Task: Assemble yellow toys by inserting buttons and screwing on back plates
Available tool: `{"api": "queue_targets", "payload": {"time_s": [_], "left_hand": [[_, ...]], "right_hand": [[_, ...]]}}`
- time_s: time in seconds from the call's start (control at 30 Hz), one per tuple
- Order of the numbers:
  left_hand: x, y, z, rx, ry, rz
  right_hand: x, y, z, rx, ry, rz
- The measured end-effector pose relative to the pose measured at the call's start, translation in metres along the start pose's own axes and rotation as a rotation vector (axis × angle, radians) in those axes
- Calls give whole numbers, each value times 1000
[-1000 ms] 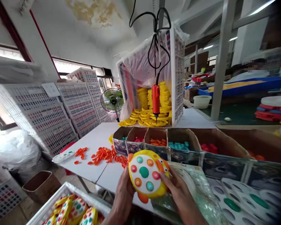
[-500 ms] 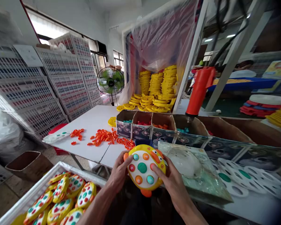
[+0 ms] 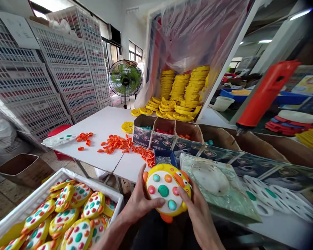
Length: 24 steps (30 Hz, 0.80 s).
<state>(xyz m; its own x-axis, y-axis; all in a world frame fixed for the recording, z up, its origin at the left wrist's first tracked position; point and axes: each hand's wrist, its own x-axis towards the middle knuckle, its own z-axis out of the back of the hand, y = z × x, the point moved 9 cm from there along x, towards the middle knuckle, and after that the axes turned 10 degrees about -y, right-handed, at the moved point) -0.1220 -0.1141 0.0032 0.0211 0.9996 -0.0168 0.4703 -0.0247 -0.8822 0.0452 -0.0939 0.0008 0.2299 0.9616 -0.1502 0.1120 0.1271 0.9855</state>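
Between my two hands is a round yellow duck-shaped push-button toy (image 3: 156, 189), its white face dotted with green, orange and pink buttons. Its orange beak and eyes point to the upper right. My left hand (image 3: 140, 199) grips the left edge, the thumb lying over the lower left buttons. On the other side, my right hand (image 3: 195, 205) clasps the rim with its thumb on the pink button. Just beyond the toy stands a small blue tray (image 3: 176, 160) of metal screws. A white crate (image 3: 119, 201) at the lower left holds several similar toys.
A red electric screwdriver (image 3: 266, 99) hangs at the right. Cardboard bins (image 3: 165, 139) of small coloured parts line the table, with loose orange pieces (image 3: 117, 143) to their left. Yellow shells (image 3: 184, 86) are stacked behind. A plastic-covered box (image 3: 221, 187) and white perforated plates (image 3: 281, 198) lie right.
My left thumb has moved from the toy's upper left edge down over its lower left buttons. The view has shifted, showing more of the crate and the screw tray.
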Motion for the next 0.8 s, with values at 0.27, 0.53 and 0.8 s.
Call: {"api": "queue_targets", "payload": {"time_s": [0.27, 0.53, 0.8], "left_hand": [[-24, 1, 1, 165, -13, 46], [-23, 14, 25, 447, -285, -133], [-18, 29, 39, 414, -214, -54]], "right_hand": [[-2, -7, 11, -142, -137, -7], [-10, -11, 9, -151, -182, 43], [-19, -23, 7, -130, -71, 23]]}}
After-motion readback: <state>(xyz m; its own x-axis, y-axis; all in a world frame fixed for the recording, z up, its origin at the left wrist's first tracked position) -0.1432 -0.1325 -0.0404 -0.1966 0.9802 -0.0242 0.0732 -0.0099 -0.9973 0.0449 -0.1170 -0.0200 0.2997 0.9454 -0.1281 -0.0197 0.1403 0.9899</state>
